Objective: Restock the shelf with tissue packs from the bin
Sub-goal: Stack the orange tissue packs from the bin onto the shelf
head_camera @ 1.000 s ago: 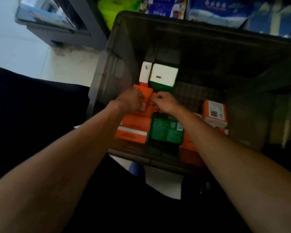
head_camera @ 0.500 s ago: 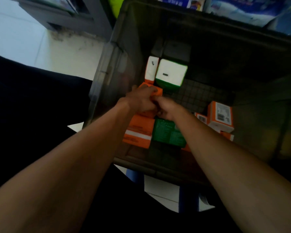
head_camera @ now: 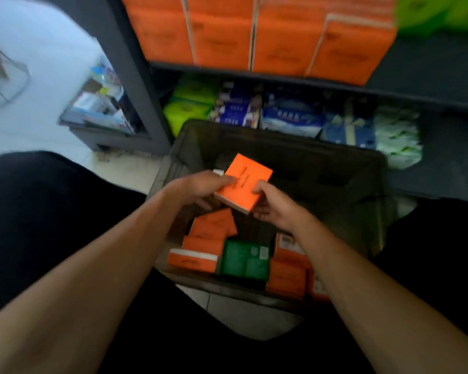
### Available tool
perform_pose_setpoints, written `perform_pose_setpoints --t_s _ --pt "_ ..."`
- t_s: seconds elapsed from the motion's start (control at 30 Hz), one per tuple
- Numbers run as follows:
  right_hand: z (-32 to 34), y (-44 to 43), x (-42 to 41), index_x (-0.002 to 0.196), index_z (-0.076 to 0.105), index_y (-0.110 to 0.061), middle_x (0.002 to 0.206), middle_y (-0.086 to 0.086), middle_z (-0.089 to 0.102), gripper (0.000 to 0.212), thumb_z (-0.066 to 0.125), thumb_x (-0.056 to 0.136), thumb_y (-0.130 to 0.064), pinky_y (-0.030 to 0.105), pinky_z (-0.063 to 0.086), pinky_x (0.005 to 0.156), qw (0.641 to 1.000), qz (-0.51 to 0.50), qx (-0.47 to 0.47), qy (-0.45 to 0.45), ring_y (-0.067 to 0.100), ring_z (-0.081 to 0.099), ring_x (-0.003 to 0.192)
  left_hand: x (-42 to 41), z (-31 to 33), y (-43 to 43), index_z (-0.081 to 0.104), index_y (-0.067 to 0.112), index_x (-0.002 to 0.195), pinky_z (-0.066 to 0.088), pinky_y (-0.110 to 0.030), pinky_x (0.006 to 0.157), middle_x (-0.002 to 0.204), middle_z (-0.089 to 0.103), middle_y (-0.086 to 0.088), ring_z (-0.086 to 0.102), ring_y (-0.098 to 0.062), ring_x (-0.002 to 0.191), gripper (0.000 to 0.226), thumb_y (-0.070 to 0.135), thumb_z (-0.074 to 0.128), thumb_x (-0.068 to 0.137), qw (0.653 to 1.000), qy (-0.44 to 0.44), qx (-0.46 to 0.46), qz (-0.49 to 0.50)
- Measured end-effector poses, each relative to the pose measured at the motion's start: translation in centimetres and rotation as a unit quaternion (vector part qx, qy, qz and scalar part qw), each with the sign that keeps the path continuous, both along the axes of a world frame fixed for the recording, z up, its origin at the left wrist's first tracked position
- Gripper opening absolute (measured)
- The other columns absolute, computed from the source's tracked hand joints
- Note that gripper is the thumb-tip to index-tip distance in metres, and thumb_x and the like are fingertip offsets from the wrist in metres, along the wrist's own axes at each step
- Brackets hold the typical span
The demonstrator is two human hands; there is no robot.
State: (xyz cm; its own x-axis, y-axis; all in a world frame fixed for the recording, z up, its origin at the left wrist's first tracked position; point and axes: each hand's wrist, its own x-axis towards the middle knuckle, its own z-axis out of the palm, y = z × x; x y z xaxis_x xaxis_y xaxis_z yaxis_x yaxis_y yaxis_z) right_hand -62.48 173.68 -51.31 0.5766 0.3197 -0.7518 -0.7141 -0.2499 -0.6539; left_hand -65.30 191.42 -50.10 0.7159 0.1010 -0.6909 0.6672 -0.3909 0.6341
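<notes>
Both hands have the orange tissue pack (head_camera: 243, 187) above the bin (head_camera: 362, 168), left hand (head_camera: 197, 188) and right hand (head_camera: 274, 209) fingers curled round its edges. More orange packs (head_camera: 195, 256) and a green one (head_camera: 245, 259) sit in the bin below the shelf (head_camera: 416, 71).

Dim, motion-blurred; brightest upper left; edges warped.

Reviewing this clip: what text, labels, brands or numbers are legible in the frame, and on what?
Nothing reads legibly; the frame is motion-blurred.
On the held pack: dark print lines, blurred.
On the green pack in the bin: printed panels, too small.
On the blue packs behind it: white characters, blurred.
On the orange shelf packs: faint marks, unreadable.
</notes>
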Motion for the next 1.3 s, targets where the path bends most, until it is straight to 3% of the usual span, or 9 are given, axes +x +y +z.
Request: perform_pose_setpoints --t_s 0.1,0.2,0.37,0.5,0.63,0.77,0.9,1.13,1.3 --pt "3.8 -1.2 1.0 0.082 0.058 -0.019 0.078 0.004 0.058 0.01 0.052 0.088 -0.015 0.024 0.044 0.057 0.997 0.001 0.021 -0.075 0.016 0.054 0.063 0.2 3.6 -0.7 0.06 0.021 0.096 0.055 -0.035 0.068 0.091 0.065 -0.004 0.063 -0.016 0.079 0.014 0.033 0.063 0.089 0.992 -0.105 -0.066 0.0" --pt "7.6 -2.5 1.6 0.092 0.057 -0.012 0.082 0.011 0.056 0.018 0.047 0.098 -0.025 0.031 0.052 0.064 0.988 -0.079 0.117 -0.059 0.023 0.059 0.07 0.8 7.6 -0.9 0.057 0.015 0.103 0.054 -0.039 0.075 0.098 0.065 -0.009 0.064 -0.021 0.087 0.045 0.039 0.076 0.069 0.96 -0.278 0.027 -0.035" --pt "13.5 -3.3 1.5 0.118 0.057 -0.015 0.108 0.019 0.065 0.052 0.045 0.092 -0.058 0.039 0.055 0.07 0.949 -0.12 0.29 -0.028 0.031 0.066 0.091 0.4 13.8 -2.3 0.052 0.015 0.104 0.045 -0.037 0.081 0.102 0.05 -0.002 0.048 -0.019 0.098 0.042 0.027 0.07 0.068 0.777 -0.494 0.339 -0.192" --pt "16.1 -2.9 1.3 0.127 0.05 -0.01 0.114 0.013 0.064 0.047 0.067 0.084 -0.02 0.033 0.056 0.064 0.933 -0.145 0.305 -0.126 0.022 0.066 0.092 0.3 17.2 -2.6 0.05 0.013 0.107 0.043 -0.037 0.087 0.112 0.045 -0.004 0.041 -0.021 0.105 0.047 0.028 0.067 0.067 0.7 -0.548 0.388 -0.244" --pt "16.9 -3.6 2.2 0.115 0.047 -0.012 0.109 0.012 0.066 0.036 0.058 0.084 0.001 0.038 0.055 0.069 0.918 -0.19 0.296 -0.186 0.023 0.067 0.089 1.3 20.2 -2.0 0.051 0.026 0.115 0.029 -0.023 0.099 0.129 0.037 0.005 0.035 -0.011 0.117 0.043 0.052 0.058 0.082 0.762 -0.535 0.294 -0.218" --pt "18.0 -4.4 3.4 0.103 0.055 -0.016 0.104 0.009 0.068 0.021 0.055 0.087 -0.002 0.037 0.053 0.069 0.901 -0.185 0.331 -0.211 0.022 0.066 0.085 3.3 22.6 -2.5 0.036 0.029 0.131 0.054 -0.029 0.082 0.12 0.053 -0.002 0.065 -0.014 0.096 0.056 0.024 0.069 0.086 0.892 -0.446 0.041 -0.052" --pt "18.7 -4.4 5.1 0.113 0.061 -0.028 0.112 0.001 0.068 0.026 0.052 0.095 -0.011 0.042 0.054 0.082 0.908 -0.153 0.269 -0.283 0.023 0.065 0.101 5.3 23.2 -3.1 0.048 0.022 0.128 0.054 -0.022 0.078 0.115 0.061 -0.005 0.063 -0.014 0.095 0.053 0.001 0.068 0.083 0.902 -0.429 0.0 -0.048" --pt "18.7 -4.8 7.3 0.121 0.06 -0.031 0.12 0.01 0.06 0.052 0.04 0.089 -0.067 0.04 0.054 0.083 0.918 -0.18 0.295 -0.193 0.031 0.06 0.108 6.2 23.2 -3.0 0.05 0.016 0.114 0.044 -0.027 0.098 0.118 0.055 0.004 0.051 -0.006 0.114 0.033 0.008 0.066 0.086 0.79 -0.587 0.096 -0.149" --pt "18.9 -3.1 8.1 0.121 0.057 -0.02 0.114 0.014 0.067 0.039 0.056 0.091 -0.044 0.031 0.054 0.059 0.898 -0.211 0.339 -0.184 0.026 0.069 0.083 7.9 23.1 -2.1 0.05 0.031 0.11 0.019 -0.039 0.109 0.141 0.032 -0.002 0.023 -0.024 0.134 0.038 0.013 0.054 0.077 0.583 -0.636 0.427 -0.272"
